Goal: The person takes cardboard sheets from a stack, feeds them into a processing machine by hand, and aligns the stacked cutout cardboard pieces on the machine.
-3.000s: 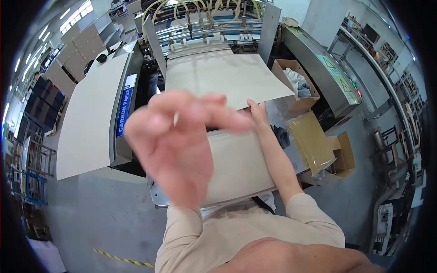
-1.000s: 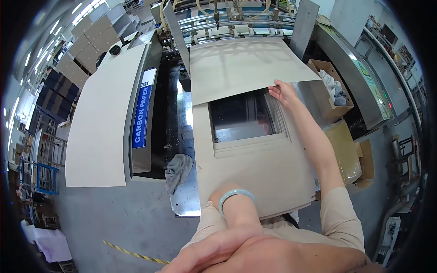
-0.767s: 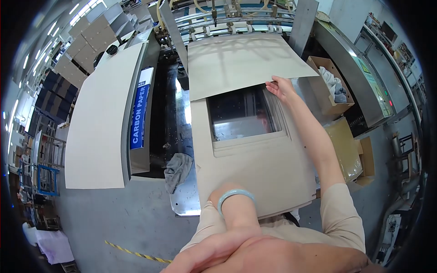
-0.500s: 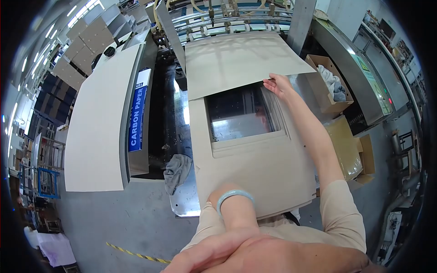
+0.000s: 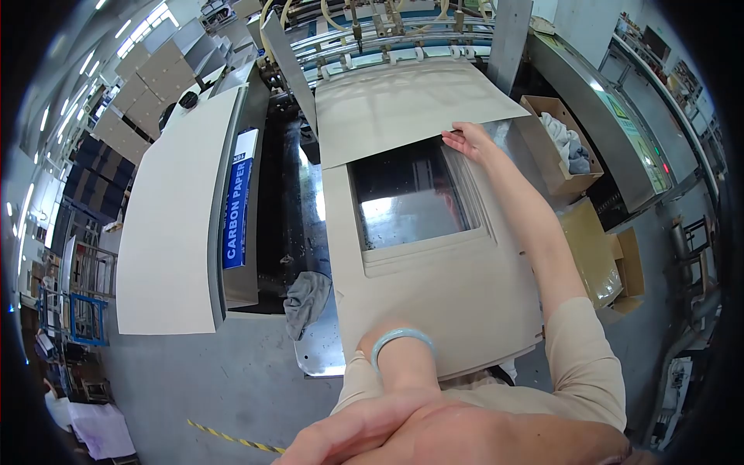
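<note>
My right hand (image 5: pixel 467 142) pinches the near edge of a grey-beige cardboard sheet (image 5: pixel 411 108), close to its right corner. This sheet slants toward the machine rollers and covers the far part of a stack of cardboard frames (image 5: pixel 449 310). Through the frames' rectangular opening shows a dark, shiny surface (image 5: pixel 407 201). My left hand (image 5: pixel 378 336), below a pale blue bangle (image 5: pixel 403 335) on the wrist, is at the near part of the stack. Its fingers are hidden by the wrist and forearm.
Machine rollers (image 5: pixel 403 53) lie at the far end. On the left are a large pale board (image 5: pixel 174 225), a blue carbon paper box (image 5: pixel 239 205) and a grey rag (image 5: pixel 307 302). A carton with cloths (image 5: pixel 570 178) and a control panel (image 5: pixel 620 116) stand to the right.
My right hand and the sheet's right corner have shifted slightly left. The whole view has moved a little; my left hand stays at the near part of the stack.
</note>
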Tool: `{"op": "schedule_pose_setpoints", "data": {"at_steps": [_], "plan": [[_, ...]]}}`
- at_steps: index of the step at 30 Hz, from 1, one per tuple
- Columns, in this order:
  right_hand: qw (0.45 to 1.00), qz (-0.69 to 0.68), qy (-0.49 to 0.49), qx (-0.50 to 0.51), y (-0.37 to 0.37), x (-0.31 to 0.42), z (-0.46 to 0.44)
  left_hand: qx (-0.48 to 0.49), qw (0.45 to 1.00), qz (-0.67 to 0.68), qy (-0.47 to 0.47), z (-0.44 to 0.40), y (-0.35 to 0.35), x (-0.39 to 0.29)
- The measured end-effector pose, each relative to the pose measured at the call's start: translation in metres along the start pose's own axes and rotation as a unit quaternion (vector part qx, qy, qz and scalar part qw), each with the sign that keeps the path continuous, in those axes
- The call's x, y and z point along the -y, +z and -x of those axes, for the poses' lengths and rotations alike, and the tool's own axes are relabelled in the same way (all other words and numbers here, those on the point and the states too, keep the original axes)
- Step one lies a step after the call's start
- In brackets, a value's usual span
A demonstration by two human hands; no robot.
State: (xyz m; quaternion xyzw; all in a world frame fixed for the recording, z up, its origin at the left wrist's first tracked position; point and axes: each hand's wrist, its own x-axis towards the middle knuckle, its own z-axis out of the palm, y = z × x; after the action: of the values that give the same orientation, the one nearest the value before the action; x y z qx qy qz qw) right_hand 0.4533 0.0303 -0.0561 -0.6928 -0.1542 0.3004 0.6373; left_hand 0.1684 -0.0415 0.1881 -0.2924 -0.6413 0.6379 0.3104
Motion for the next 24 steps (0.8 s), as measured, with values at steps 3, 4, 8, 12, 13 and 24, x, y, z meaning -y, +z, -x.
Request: {"op": "schedule_pose_setpoints", "data": {"at_steps": [3,4,8,12,13,24], "plan": [[1.0,0.014,-0.005,0.01,-0.006,0.0,0.001,0.008,1.0,0.02,-0.005,0.0,0.003,-0.004],[1.0,0.018,-0.006,0.014,-0.007,-0.001,0.004,0.007,1.0,0.02,-0.006,0.006,0.01,-0.009],[0.999,0.039,-0.016,0.032,-0.016,-0.009,0.02,-0.005,0.998,0.01,-0.054,0.017,0.027,-0.025],[0.863,0.415,-0.278,-0.075,-0.024,-0.044,0.061,0.009,0.996,0.0,-0.092,0.019,0.03,-0.034],[0.771,0.499,-0.363,-0.157,-0.025,-0.059,0.068,0.02,0.995,-0.007,-0.1,0.018,0.029,-0.036],[0.703,0.603,-0.348,-0.148,-0.017,-0.081,0.091,0.183,0.953,-0.162,-0.181,-0.038,0.015,-0.078]]}}
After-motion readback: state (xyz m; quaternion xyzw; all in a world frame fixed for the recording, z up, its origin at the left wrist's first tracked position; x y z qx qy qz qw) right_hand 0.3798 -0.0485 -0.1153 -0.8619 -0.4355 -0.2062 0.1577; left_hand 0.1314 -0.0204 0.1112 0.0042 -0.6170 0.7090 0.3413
